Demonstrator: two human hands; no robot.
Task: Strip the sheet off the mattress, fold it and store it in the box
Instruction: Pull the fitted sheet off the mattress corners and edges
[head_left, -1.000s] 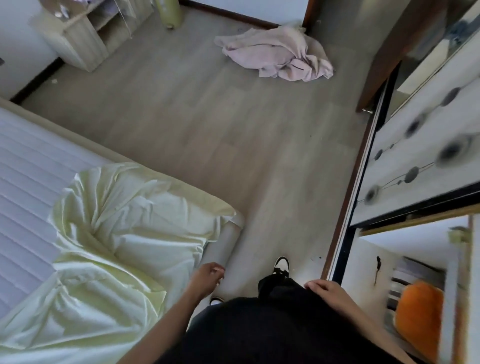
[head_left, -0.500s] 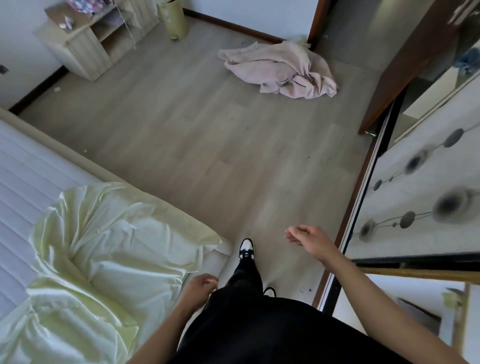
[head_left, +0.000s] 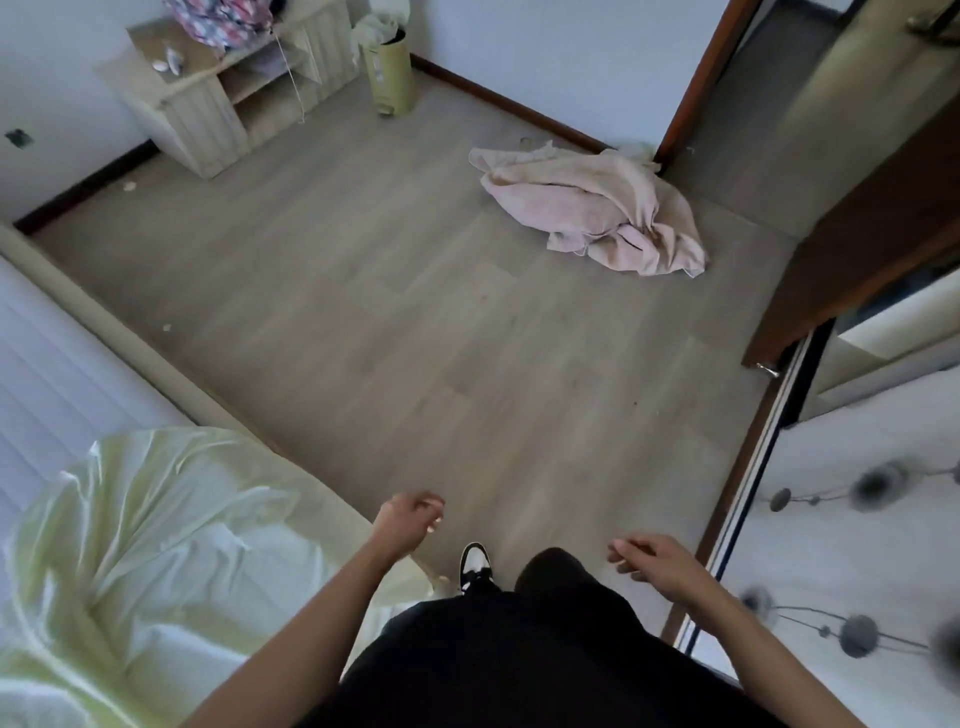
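Both hands, left hand (head_left: 410, 522) and right hand (head_left: 657, 569), are held loosely curled and grip nothing. Stripping is judged partly done: the sheet (head_left: 145, 561) lies bunched on the mattress (head_left: 57, 379). Next, it must be gripped and pulled clear.

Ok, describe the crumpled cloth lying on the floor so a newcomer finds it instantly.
Start at the brown door frame at the far wall. At its foot, on the wooden floor, lies the pink cloth, crumpled. The pale green sheet lies on the mattress.
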